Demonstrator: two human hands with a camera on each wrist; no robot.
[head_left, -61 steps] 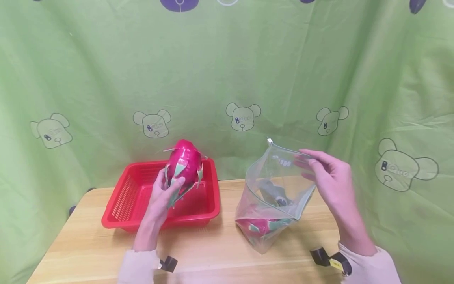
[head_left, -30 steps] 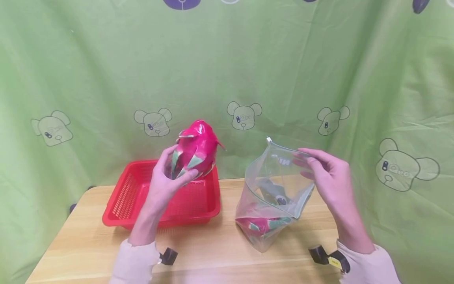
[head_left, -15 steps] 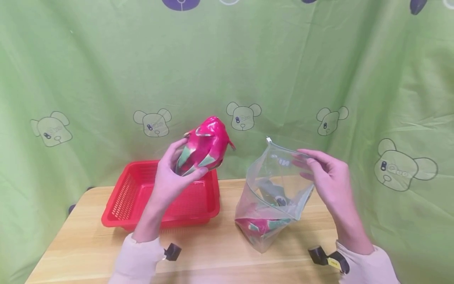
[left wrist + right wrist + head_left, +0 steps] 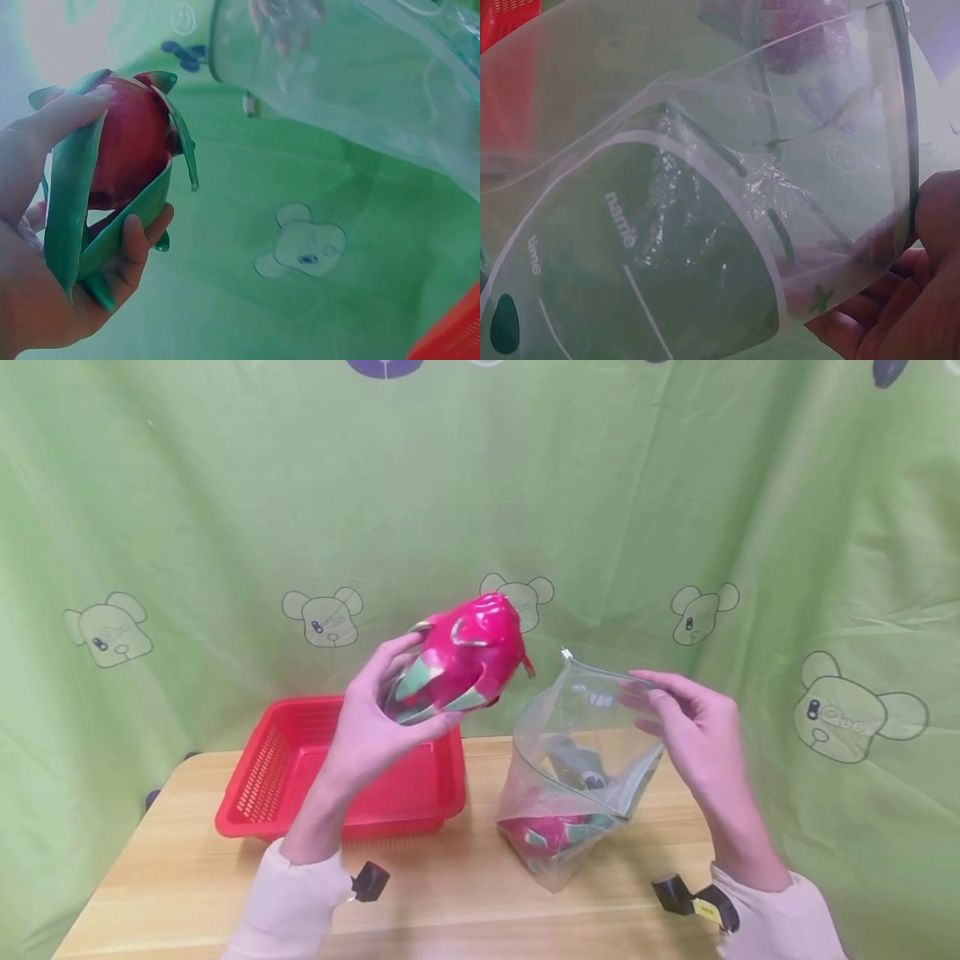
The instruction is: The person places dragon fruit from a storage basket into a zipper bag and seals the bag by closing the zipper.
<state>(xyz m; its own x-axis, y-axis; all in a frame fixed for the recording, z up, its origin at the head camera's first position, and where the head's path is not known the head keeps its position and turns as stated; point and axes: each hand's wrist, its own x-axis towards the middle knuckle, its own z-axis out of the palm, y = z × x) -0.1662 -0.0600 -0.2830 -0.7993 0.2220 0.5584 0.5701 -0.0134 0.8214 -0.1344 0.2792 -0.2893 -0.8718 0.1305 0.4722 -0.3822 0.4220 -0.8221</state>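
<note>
My left hand (image 4: 378, 718) grips a pink dragon fruit (image 4: 480, 647) with green-tipped scales by its leafy end, tilted to the right in the air. In the left wrist view, the thumb and fingers wrap the green scales of the dragon fruit (image 4: 131, 150). With the thumb and fingertips, my right hand (image 4: 697, 722) pinches the rim of a clear zip bag (image 4: 536, 760), whose mouth gapes. Another dragon fruit (image 4: 551, 835) lies at the bottom of the bag on the table. The right wrist view shows the bag's printed panel (image 4: 660, 247) with "name" and "time".
A red plastic basket (image 4: 255, 785) with perforated sides stands left of the bag on the wooden table (image 4: 435, 893). Behind the table hangs a green curtain (image 4: 420, 510) printed with bear heads.
My left hand has lifted the dragon fruit from above the basket, up and to the right towards the bag, tipping it rightward. The right hand and bag have stayed nearly still.
</note>
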